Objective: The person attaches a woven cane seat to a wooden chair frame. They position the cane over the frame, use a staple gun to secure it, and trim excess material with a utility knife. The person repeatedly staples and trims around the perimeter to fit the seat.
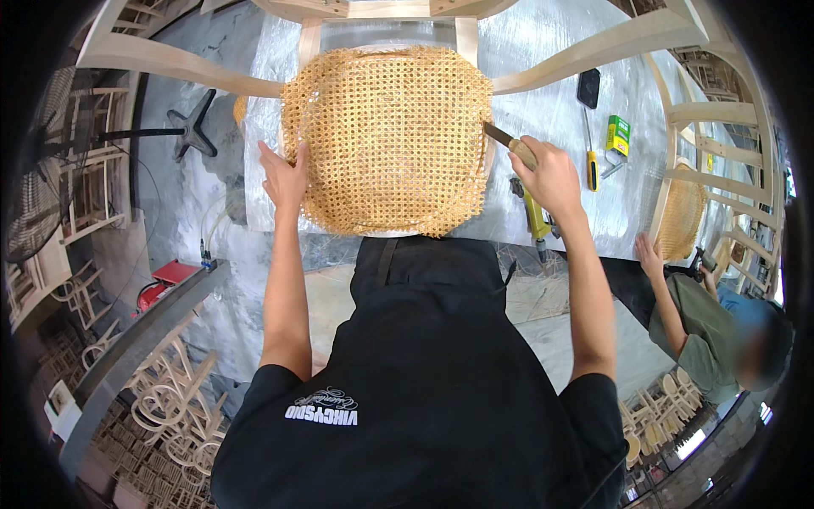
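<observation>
A woven cane sheet [390, 140] with frayed, uneven edges covers the seat of a pale wooden chair [585, 55], whose legs stretch away across the worktable. At the sheet's right edge, a knife [498, 134] with a dark blade and light handle sits in my right hand [551, 176], its fingers wrapped round the handle. The blade tip is right by the cane border; I cannot tell whether it touches. My left hand [287, 176] rests at the sheet's left edge, with its fingers stretched out and apart.
Right of the chair lie a yellow-green air tool [536, 222], a yellow-handled screwdriver [592, 165], a black flat object [588, 88] and a green-and-yellow box [618, 136]. A co-worker [708, 327] handles another cane-seated chair [682, 212]. A black star-shaped base [193, 125] stands left.
</observation>
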A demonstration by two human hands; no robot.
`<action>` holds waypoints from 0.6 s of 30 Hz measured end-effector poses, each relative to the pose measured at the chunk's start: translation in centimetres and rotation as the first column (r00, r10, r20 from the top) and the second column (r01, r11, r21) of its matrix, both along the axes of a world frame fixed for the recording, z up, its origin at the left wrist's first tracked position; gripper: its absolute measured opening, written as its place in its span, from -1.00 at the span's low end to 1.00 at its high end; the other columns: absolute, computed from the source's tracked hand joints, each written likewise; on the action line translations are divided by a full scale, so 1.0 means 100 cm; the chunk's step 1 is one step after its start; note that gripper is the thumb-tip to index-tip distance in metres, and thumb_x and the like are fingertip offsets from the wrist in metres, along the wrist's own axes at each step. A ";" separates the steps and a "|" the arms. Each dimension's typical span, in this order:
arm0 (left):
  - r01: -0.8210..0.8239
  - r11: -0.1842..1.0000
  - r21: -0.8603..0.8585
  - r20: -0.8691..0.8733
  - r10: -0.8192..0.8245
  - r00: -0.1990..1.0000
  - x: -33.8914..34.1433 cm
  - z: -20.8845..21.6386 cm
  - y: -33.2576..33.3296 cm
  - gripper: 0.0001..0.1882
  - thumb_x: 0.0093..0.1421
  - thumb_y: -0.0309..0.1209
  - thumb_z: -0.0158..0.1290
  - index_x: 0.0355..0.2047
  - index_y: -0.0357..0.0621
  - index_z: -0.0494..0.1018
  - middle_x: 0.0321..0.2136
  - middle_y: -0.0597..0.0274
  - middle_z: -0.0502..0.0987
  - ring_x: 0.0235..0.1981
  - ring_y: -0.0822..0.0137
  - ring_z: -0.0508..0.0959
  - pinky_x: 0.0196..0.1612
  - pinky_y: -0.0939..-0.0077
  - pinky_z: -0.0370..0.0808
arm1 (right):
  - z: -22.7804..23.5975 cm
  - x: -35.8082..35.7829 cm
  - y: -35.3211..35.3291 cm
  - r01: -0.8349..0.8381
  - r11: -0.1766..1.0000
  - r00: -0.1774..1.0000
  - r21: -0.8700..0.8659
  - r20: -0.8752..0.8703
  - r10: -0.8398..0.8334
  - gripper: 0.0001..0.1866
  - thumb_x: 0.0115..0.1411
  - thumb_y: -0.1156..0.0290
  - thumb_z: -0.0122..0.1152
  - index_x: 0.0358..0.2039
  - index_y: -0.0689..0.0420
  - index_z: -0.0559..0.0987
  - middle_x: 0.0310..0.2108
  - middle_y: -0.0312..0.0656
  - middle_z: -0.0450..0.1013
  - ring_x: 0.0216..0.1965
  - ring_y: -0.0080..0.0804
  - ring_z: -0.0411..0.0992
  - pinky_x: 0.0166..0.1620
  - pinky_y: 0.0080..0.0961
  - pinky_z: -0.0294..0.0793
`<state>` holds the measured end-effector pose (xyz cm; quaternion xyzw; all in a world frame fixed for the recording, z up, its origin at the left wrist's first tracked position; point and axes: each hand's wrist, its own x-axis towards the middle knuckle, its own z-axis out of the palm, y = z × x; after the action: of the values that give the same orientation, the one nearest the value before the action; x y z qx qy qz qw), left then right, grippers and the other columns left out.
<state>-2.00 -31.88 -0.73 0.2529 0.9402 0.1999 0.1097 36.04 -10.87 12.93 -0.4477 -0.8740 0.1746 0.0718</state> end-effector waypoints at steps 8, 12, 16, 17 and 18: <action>-0.100 0.930 0.355 0.406 -0.057 0.912 -0.020 -0.025 -0.008 -0.43 0.27 0.03 0.19 -0.02 -0.26 0.46 -0.24 -0.05 0.66 -0.21 0.11 0.66 -0.12 0.23 0.54 | 0.007 -0.048 0.028 -0.194 0.981 0.933 0.019 0.313 0.179 -0.69 0.15 0.16 0.26 -0.43 0.20 0.61 -0.56 0.12 0.53 -0.46 0.14 0.57 -0.35 -0.05 0.60; -0.173 0.889 0.423 0.460 -0.047 0.887 -0.013 -0.031 -0.004 -0.53 0.27 -0.09 0.23 -0.07 -0.28 0.49 -0.26 0.03 0.66 -0.24 0.28 0.64 -0.15 0.34 0.54 | 0.007 -0.063 0.036 -0.148 0.989 0.903 0.007 0.410 0.132 -0.67 0.12 0.17 0.27 -0.49 0.24 0.63 -0.57 0.16 0.53 -0.47 0.12 0.59 -0.35 -0.08 0.63; -0.198 0.899 0.391 0.441 0.005 0.897 -0.019 -0.037 -0.010 -0.56 0.28 -0.14 0.22 -0.08 -0.28 0.49 -0.29 0.06 0.66 -0.28 0.33 0.63 -0.17 0.38 0.53 | 0.007 -0.081 0.041 -0.140 0.990 0.885 -0.017 0.446 0.132 -0.66 0.10 0.19 0.28 -0.54 0.27 0.65 -0.58 0.18 0.54 -0.49 0.10 0.60 -0.36 -0.10 0.65; -0.206 0.896 0.394 0.445 0.010 0.895 -0.019 -0.039 -0.009 -0.57 0.28 -0.15 0.23 -0.08 -0.29 0.49 -0.29 0.07 0.66 -0.29 0.34 0.62 -0.17 0.39 0.53 | 0.007 -0.083 0.042 -0.125 0.992 0.881 -0.026 0.456 0.123 -0.67 0.09 0.21 0.28 -0.54 0.27 0.65 -0.58 0.17 0.54 -0.49 0.10 0.60 -0.36 -0.11 0.65; -0.214 0.893 0.395 0.450 0.015 0.893 -0.018 -0.039 -0.008 -0.58 0.28 -0.16 0.23 -0.09 -0.29 0.49 -0.30 0.08 0.66 -0.29 0.35 0.61 -0.17 0.40 0.53 | 0.007 -0.084 0.043 -0.110 0.993 0.878 -0.036 0.466 0.114 -0.67 0.09 0.22 0.28 -0.55 0.28 0.65 -0.58 0.17 0.54 -0.49 0.10 0.60 -0.37 -0.11 0.65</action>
<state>-3.77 -32.68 -4.68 0.1625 0.8366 0.4620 0.2454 27.60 -6.55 13.60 -0.4256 -0.8892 0.0693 -0.1527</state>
